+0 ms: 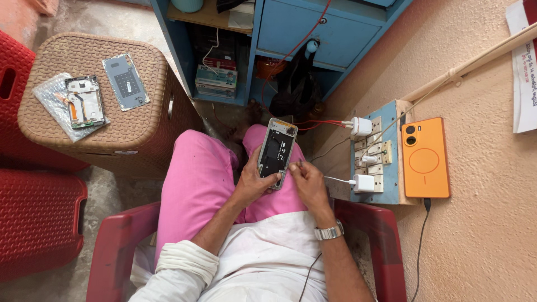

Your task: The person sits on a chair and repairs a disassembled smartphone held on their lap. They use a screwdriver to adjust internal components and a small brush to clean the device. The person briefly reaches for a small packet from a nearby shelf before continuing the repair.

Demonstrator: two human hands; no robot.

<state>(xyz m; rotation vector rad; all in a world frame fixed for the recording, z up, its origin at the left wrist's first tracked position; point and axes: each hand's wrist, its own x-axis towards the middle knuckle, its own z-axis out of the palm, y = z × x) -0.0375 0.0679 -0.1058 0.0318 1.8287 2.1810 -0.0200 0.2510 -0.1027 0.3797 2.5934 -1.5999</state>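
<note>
Pink-trousered knees carry the work: the left hand (pixel 253 182) has its fingers clamped round the lower end of an opened phone frame (pixel 277 150), held tilted over the lap. The right hand (pixel 306 182) has its fingers pinched together on something thin at the frame's right edge; what it is I cannot tell. On the wicker stool (pixel 151 106), near its left edge, lie another stripped phone (pixel 85 102) and a grey back panel (pixel 126 82). An orange phone (pixel 425 157) rests on the switchboard (pixel 391 190) beside it. With nothing under the frame, a slip might drop it to the floor.
</note>
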